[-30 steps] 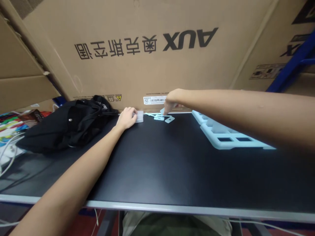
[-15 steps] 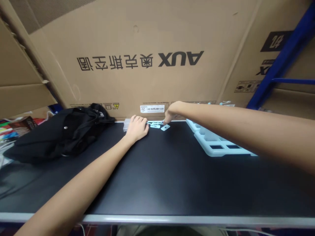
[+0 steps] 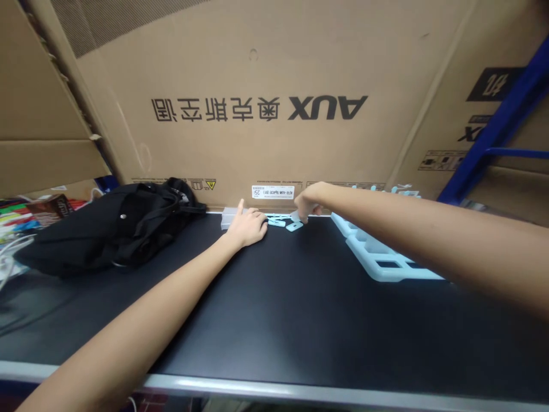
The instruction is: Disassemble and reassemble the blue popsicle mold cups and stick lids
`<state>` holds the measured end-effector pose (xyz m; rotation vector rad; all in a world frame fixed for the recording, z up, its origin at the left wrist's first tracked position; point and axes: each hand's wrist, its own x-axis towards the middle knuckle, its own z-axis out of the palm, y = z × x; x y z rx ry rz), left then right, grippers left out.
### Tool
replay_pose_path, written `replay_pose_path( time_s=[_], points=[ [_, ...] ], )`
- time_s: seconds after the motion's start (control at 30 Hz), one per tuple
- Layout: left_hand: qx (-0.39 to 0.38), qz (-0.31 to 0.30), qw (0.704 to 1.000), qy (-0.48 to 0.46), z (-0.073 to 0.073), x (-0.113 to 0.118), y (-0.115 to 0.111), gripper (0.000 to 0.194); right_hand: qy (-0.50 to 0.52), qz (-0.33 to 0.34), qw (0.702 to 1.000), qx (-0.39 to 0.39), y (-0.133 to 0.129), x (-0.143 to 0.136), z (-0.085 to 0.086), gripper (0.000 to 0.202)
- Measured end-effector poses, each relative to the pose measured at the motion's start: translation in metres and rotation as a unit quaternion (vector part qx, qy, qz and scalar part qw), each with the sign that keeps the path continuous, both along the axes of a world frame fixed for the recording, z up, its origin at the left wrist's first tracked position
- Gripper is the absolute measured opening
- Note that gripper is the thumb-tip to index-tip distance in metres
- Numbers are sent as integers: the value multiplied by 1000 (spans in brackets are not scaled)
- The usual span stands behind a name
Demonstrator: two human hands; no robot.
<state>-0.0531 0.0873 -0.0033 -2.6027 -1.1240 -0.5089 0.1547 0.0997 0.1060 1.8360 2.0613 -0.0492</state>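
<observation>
At the back of the black table, my left hand [image 3: 247, 226] lies with its thumb raised and fingers stretched towards several small light-blue plastic pieces [image 3: 277, 222]. A clear plastic box [image 3: 228, 217] stands just behind and left of that hand. My right hand [image 3: 309, 200] is bent downward at the right end of the pieces, its fingers closed on a pale blue plastic piece [image 3: 295, 216] that is partly hidden. Below it lies a flat light-blue piece with a slot [image 3: 294, 227]. The larger light-blue plastic frame [image 3: 388, 273] sits partly under my right forearm.
A black bag [image 3: 98, 229] rests on the left, beside colourful packets [image 3: 12, 226] and white cables. Large cardboard boxes [image 3: 274, 149] form a wall behind the black table [image 3: 274, 320]. A blue metal post [image 3: 497, 131] rises at the right.
My right hand has lifted slightly and closed on a pale blue piece. The thumb of my left hand has moved up, away from its fingers. The view has shifted a little.
</observation>
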Motion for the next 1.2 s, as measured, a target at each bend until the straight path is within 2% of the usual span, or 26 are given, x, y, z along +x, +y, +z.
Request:
replay_pose_path(
  time_s=[0.1, 0.17, 0.37, 0.6, 0.7, 0.8, 0.87, 0.97, 1.07, 1.2],
  points=[
    [5, -21, 1000, 17, 1, 1, 0, 33, -44, -19, 996, -78, -4, 11, -7, 29],
    [10, -32, 999, 29, 2, 2, 0, 32, -54, -2, 995, -89, -5, 13, -14, 25],
    [14, -41, 998, 44, 4, 1, 1, 27, -23, 110, 994, -17, -1, 5, -33, 39],
    [28, -46, 997, 54, 6, 0, 0, 23, 39, 171, 984, 17, 12, 9, -31, 47],
    [44, -43, 997, 55, 8, 2, -5, 21, 54, 173, 983, 19, 10, 11, -30, 49],
    [62, -40, 996, 42, 11, 10, -21, 21, 71, 169, 983, 2, 7, 13, -27, 59],
    [51, -69, 996, 23, 12, 19, -34, 22, 81, 157, 984, 4, 6, 18, -20, 66],
    [6, -150, 989, 9, 12, 33, -50, 21, 80, 126, 989, 22, 5, 33, -7, 69],
    [-27, -170, 985, 13, 12, 39, -53, 19, 54, 92, 994, 18, 2, 49, 3, 63],
    [-54, -139, 989, -9, 9, 36, -47, 16, 4, 59, 998, 10, -4, 60, 3, 57]
  ],
)
